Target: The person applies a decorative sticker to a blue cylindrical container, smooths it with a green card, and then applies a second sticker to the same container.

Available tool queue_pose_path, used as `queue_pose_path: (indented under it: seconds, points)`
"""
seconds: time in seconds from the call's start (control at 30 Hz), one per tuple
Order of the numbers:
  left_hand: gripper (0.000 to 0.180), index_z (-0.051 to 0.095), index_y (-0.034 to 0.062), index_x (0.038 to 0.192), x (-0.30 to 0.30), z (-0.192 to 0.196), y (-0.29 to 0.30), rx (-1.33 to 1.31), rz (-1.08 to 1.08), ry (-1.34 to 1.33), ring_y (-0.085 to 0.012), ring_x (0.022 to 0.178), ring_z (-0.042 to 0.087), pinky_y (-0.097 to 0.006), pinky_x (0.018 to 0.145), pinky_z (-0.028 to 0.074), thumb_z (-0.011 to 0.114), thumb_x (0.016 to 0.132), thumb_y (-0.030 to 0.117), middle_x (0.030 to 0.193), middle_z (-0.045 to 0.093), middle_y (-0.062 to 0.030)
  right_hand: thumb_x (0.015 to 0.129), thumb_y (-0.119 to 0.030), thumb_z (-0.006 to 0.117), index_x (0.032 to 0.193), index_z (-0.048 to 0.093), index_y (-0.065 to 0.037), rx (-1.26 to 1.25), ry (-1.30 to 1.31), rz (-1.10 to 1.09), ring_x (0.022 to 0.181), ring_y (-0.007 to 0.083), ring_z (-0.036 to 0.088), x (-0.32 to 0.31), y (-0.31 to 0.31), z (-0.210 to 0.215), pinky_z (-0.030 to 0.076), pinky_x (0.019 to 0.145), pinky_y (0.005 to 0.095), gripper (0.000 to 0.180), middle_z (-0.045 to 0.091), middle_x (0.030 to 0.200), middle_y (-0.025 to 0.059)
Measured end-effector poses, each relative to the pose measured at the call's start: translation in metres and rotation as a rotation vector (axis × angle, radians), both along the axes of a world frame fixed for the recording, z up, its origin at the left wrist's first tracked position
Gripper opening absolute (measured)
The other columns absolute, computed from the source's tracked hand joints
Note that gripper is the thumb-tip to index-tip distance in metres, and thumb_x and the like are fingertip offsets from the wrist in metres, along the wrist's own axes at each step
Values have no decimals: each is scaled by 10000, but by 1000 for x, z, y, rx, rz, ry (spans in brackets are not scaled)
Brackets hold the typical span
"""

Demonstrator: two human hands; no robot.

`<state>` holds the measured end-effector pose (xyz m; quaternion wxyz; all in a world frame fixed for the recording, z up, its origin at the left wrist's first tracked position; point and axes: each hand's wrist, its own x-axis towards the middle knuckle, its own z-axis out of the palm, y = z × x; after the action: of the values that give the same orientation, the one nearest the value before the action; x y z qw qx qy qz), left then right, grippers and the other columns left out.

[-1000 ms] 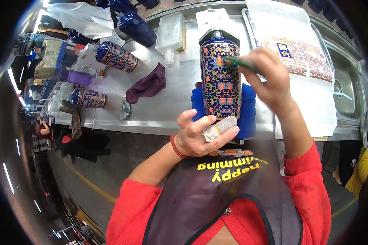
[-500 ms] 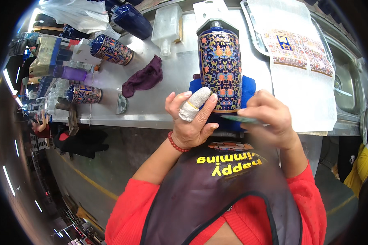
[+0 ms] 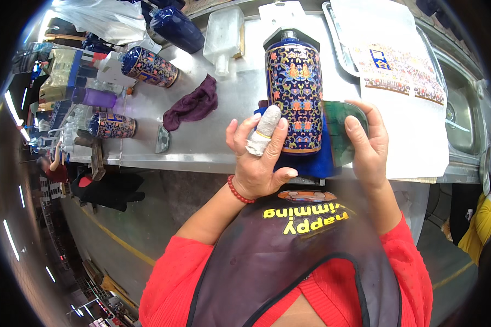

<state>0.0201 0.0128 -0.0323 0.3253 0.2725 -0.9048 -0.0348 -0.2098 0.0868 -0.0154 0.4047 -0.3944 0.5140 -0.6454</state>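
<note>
A dark blue bottle (image 3: 294, 98) with a colourful floral pattern and a bare neck lies in front of me on a blue cloth (image 3: 316, 168), its neck pointing away. My left hand (image 3: 258, 163) is at the bottle's lower left side, fingers apart, with a whitish cloth cover (image 3: 267, 128) banded onto one finger. Whether its fingertips touch the bottle I cannot tell. In my right hand (image 3: 372, 144) is a flat, dark green scraper (image 3: 338, 122), gripped between thumb and fingers. Its left edge stands against or very close to the bottle's right side.
Patterned paper sheets (image 3: 403, 131) lie on the right over a metal tray (image 3: 338, 41), beside a sink (image 3: 463, 114). A purple rag (image 3: 192, 103), another scraper piece (image 3: 162, 139), a clear bottle (image 3: 222, 41) and two patterned bottles (image 3: 150, 66) (image 3: 113, 125) occupy the left.
My right hand has turned the scraper from edge-on below the bottle's base to broad side showing at the bottle's right. My left hand has shifted only slightly.
</note>
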Motion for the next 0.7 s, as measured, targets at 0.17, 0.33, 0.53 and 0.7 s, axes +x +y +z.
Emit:
queue_pose_path:
  seconds: [0.17,0.33,0.53,0.7]
  points:
    - [719,638,85,1390,-1,-3,12,-96,24,-73,-327,1330,395,-587,1174,131,357,1036,644,1426,587,-143,933,33,605,1361,610,5,-205,678,-116,1194,304,613,6,4,-10,486,1018,384,428,608,1350,232]
    - [649,645,125,1392,-3,-3,16,-123,37,-90,-321,1341,397,-591,1173,134,415,1032,613,1418,594,-121,756,68,627,1344,647,-61,-319,1191,24,1308,407,534,17,20,-19,452,1061,481,603,498,1493,254]
    - [635,624,102,1411,0,-4,18,-99,55,-90,-331,1356,381,-587,1176,133,456,1030,582,1431,579,-133,743,58,629,1357,638,-69,-248,1175,-52,1314,395,516,23,30,-29,441,1066,482,628,493,1512,218]
    - [644,605,71,1425,0,-6,21,-83,52,-83,-344,1359,376,-585,1177,129,480,1025,559,1442,575,-128,774,11,649,1336,659,-101,-209,1218,-16,1300,381,515,23,41,-31,433,1071,469,574,496,1519,180]
